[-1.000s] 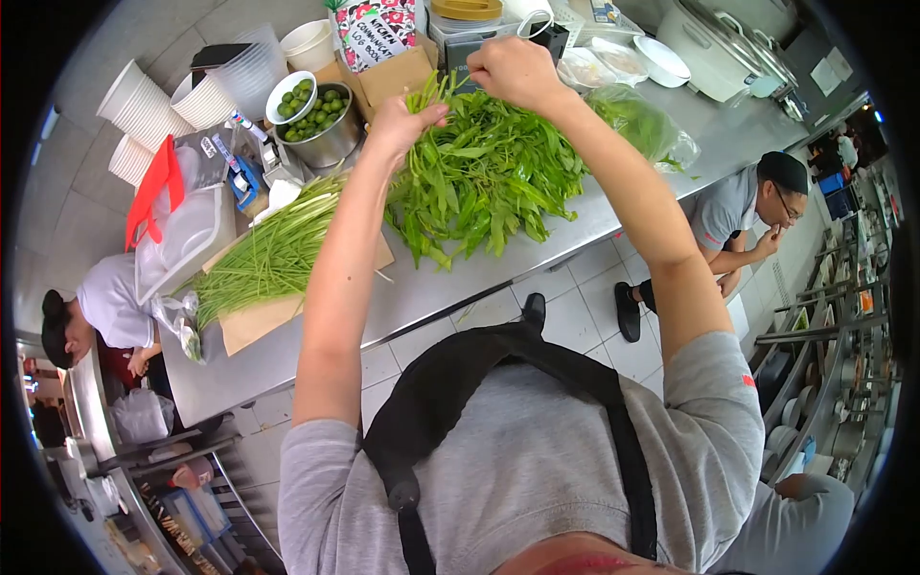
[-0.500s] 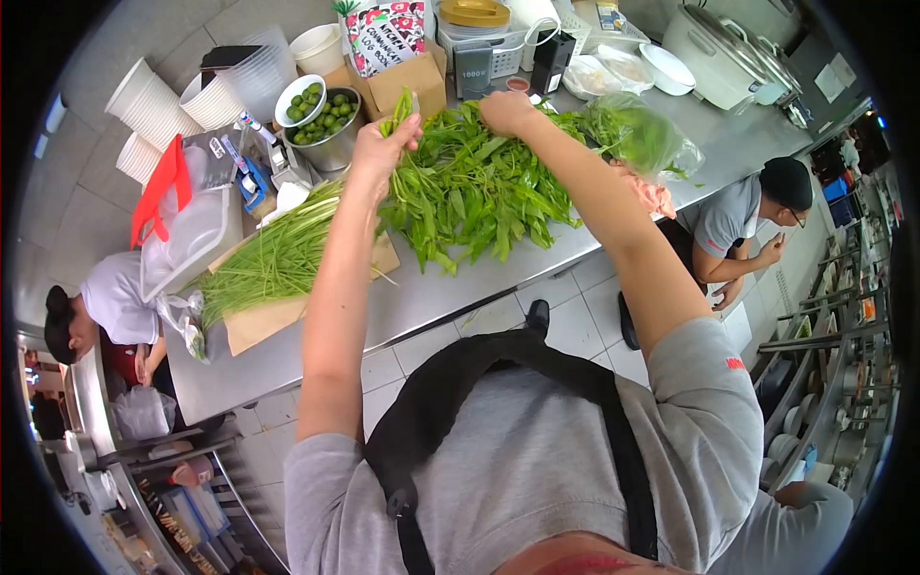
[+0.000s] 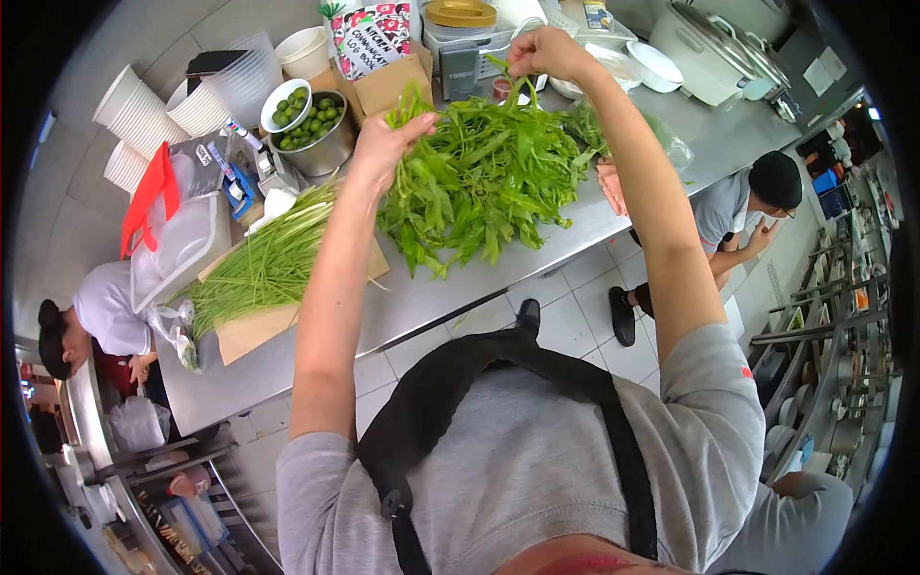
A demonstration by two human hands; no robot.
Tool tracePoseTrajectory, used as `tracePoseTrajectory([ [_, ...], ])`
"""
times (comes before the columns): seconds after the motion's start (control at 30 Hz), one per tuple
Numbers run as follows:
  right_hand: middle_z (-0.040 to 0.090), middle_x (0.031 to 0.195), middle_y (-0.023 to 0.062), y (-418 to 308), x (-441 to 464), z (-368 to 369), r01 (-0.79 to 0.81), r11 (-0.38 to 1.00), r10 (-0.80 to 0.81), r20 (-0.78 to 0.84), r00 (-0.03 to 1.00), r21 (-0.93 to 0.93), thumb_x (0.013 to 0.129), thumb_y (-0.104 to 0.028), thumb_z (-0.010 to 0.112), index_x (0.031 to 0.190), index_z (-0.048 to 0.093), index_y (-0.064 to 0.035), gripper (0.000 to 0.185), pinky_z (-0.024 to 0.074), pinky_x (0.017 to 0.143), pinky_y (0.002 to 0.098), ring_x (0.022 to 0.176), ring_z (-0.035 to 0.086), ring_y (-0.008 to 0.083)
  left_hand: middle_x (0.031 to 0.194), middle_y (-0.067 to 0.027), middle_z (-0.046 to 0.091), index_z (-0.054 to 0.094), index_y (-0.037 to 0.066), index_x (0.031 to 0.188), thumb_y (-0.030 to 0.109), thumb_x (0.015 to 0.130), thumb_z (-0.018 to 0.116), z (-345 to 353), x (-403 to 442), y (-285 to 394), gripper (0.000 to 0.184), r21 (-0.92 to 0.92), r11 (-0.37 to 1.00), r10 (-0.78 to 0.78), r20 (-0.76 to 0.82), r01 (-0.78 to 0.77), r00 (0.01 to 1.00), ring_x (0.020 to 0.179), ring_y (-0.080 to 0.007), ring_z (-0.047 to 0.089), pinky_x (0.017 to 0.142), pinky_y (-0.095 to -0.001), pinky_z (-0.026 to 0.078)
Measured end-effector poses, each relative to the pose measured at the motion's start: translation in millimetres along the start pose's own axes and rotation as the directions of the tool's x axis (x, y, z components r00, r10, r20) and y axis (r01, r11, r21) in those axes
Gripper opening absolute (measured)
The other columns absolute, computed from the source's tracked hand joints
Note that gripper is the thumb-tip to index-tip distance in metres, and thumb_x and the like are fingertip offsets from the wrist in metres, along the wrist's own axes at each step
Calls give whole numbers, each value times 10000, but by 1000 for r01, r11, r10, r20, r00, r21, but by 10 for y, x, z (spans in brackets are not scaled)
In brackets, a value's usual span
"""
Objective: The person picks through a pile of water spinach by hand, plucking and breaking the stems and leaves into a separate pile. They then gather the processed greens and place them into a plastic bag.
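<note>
A spread of water spinach (image 3: 498, 182), long-leaved and bright green, covers the middle of the steel table (image 3: 422, 297). My left hand (image 3: 391, 149) is closed around a bunch of its stems at the left end, leaves hanging below. Raised over the far edge of the pile, my right hand (image 3: 551, 56) pinches a stalk of water spinach that trails down toward the heap. Left of my left forearm, thin green chives or similar stalks (image 3: 264, 259) lie on brown cardboard (image 3: 251, 333).
Small green limes fill a white bowl (image 3: 278, 98) and a metal pot (image 3: 335, 158) behind my left hand. A cardboard box (image 3: 395, 84) stands at the back. One person (image 3: 721, 206) crouches at the right; another (image 3: 110, 307) bends at the left.
My right hand has lifted up and away from the pile, pulling a stalk of water spinach with it. My left hand keeps its bunch, shifted slightly. The view has moved a little.
</note>
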State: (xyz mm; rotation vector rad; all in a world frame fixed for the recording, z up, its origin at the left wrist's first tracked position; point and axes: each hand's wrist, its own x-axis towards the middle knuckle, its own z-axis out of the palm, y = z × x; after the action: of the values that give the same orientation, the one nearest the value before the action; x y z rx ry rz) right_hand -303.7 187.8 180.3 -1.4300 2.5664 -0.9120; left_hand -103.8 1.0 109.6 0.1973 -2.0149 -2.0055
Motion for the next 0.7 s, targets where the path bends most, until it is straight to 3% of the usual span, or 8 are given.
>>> tracePoseTrajectory([
  [0.17, 557, 612, -2, -440, -101, -25, 74, 992, -88, -143, 986, -98, 693, -44, 609, 779, 607, -27, 88, 422, 542, 229, 573, 500, 64, 770, -12, 612, 609, 35, 924, 197, 754, 613, 392, 150, 309, 235, -96, 989, 119, 82, -111, 989, 585, -49, 426, 510, -198, 311],
  [0.23, 584, 650, 153, -560, -115, 10, 133, 892, -272, -277, 921, -433, 638, -127, 578, 698, 599, -42, 106, 441, 552, 364, 575, 561, 278, 801, -18, 615, 594, 40, 917, 190, 752, 611, 490, 263, 339, 224, -137, 977, 185, 142, -166, 972, 621, -53, 436, 514, -207, 318],
  [0.33, 567, 689, 192, -797, -142, 98, 0, 936, -135, -357, 925, -352, 621, -152, 559, 687, 576, -32, 138, 434, 582, 403, 652, 549, 344, 782, -25, 613, 569, 44, 876, 164, 754, 608, 600, 379, 342, 175, -126, 981, 155, 27, -151, 988, 599, -52, 442, 505, -203, 318],
  [0.37, 569, 678, 178, -874, -197, 78, 98, 931, -216, -315, 924, -351, 630, -127, 554, 714, 560, -30, 128, 436, 581, 394, 656, 553, 335, 782, -25, 613, 569, 44, 876, 164, 754, 608, 627, 372, 339, 175, -126, 981, 155, 25, -150, 988, 599, -52, 442, 505, -203, 318],
  [0.5, 560, 659, 177, -1073, -292, 93, 108, 965, -174, -280, 944, -238, 638, -98, 540, 768, 549, -31, 146, 437, 574, 387, 647, 550, 340, 750, -31, 604, 539, 47, 877, 123, 760, 599, 644, 319, 380, 152, -115, 976, 189, 14, -186, 982, 562, -54, 448, 492, -199, 321],
  [0.6, 567, 670, 175, -957, -227, 143, 223, 945, -288, -281, 915, -241, 628, -74, 559, 774, 540, -28, 154, 435, 561, 376, 632, 552, 330, 710, -27, 596, 571, 29, 865, 111, 761, 594, 563, 299, 357, 134, -66, 984, 170, 36, -167, 985, 559, -60, 471, 500, -204, 352],
  [0.67, 580, 681, 175, -778, -127, 165, 213, 932, -346, -541, 767, -293, 614, -107, 609, 770, 547, -28, 185, 438, 564, 374, 635, 572, 296, 681, -24, 594, 601, 14, 845, 110, 761, 592, 472, 289, 321, 128, -19, 990, 138, 51, -137, 989, 568, -63, 493, 511, -210, 381],
  [0.7, 569, 603, 1, -503, 4, 167, 145, 910, -345, -512, 787, -389, 706, -88, 588, 938, 605, -115, 234, 442, 579, 288, 539, 513, 108, 697, -15, 593, 600, 27, 862, 135, 772, 580, 411, 285, 282, 141, 12, 991, 129, 110, -131, 986, 584, -56, 480, 517, -203, 363],
])
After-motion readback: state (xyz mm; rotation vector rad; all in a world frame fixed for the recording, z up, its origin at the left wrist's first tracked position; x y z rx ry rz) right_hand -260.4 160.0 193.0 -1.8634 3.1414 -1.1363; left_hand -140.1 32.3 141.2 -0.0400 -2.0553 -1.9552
